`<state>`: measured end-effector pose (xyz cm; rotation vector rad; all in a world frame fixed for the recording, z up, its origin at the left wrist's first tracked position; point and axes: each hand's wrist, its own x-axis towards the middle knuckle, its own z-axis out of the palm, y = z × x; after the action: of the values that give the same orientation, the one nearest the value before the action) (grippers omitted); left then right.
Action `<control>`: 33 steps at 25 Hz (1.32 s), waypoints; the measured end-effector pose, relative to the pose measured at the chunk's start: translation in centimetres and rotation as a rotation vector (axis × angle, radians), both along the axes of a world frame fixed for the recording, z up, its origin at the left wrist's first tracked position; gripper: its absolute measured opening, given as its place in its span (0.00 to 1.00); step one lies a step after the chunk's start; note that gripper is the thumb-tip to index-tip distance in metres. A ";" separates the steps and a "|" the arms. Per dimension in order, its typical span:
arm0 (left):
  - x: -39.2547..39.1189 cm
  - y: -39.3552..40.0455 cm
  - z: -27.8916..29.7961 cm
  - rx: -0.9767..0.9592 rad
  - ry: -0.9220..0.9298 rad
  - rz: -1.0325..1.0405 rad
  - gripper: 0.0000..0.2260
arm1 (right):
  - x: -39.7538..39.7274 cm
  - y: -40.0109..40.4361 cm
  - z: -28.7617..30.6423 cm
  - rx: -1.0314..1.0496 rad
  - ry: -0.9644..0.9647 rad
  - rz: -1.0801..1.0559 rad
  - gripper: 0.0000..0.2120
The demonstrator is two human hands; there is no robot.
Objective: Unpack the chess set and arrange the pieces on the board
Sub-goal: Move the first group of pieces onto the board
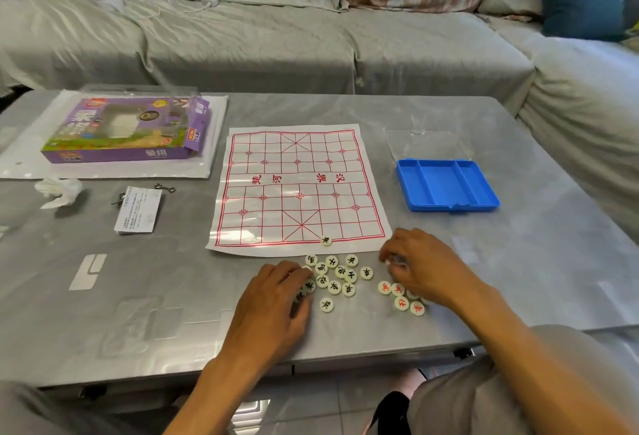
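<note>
Board (297,189): paper sheet with a red grid, flat mid-desk, its near edge close to the desk's (518,279) near edge. One black-marked piece (325,240) sits on the board's near border line, right of centre.

Remaining pieces are off the board, on the desk between the board and the near edge:
- black-marked cluster (337,277), loose pile just below the board's near edge
- red-marked cluster (401,296), smaller, to the right, partly under the right hand

Left hand (276,299): palm down at the left side of the black cluster, fingers curled over a few pieces; grip on any one piece — cannot tell.
Right hand (422,268): near the board's near-right corner, fingers curled in a narrow grip on something small and pale, probably a piece, blurred.

Blue tray (446,184): right of the board, compartments bare. Clear lid (427,144) just behind it.
Purple box (128,130): far-left corner, on a white sheet. Leaflet (138,209) and crumpled tissue (60,190) near the left edge.
</note>
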<state>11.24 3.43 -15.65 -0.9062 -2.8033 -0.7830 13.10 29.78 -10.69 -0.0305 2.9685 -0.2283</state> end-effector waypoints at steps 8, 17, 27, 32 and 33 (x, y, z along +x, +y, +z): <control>0.2 -0.4 0.7 0.006 -0.100 0.119 0.10 | 0.7 -2.8 -0.5 -0.109 0.055 0.096 0.14; 1.0 -0.9 1.9 -0.007 -0.116 0.246 0.11 | -3.5 -2.8 0.0 -0.297 0.267 -0.168 0.10; 0.1 -0.7 1.2 0.029 -0.092 0.197 0.13 | -4.1 -4.0 -0.5 -0.203 0.116 0.064 0.16; -0.8 0.1 1.2 0.013 -0.120 0.195 0.10 | -6.9 -5.7 -0.5 -0.101 0.044 0.266 0.14; -0.9 0.0 1.2 0.019 -0.118 0.186 0.11 | -7.3 -5.7 -0.6 -0.086 0.033 0.278 0.13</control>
<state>10.35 3.39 -14.44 -0.6037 -2.9208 -0.8598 5.75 24.04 -11.32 -0.4571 2.9389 -0.3197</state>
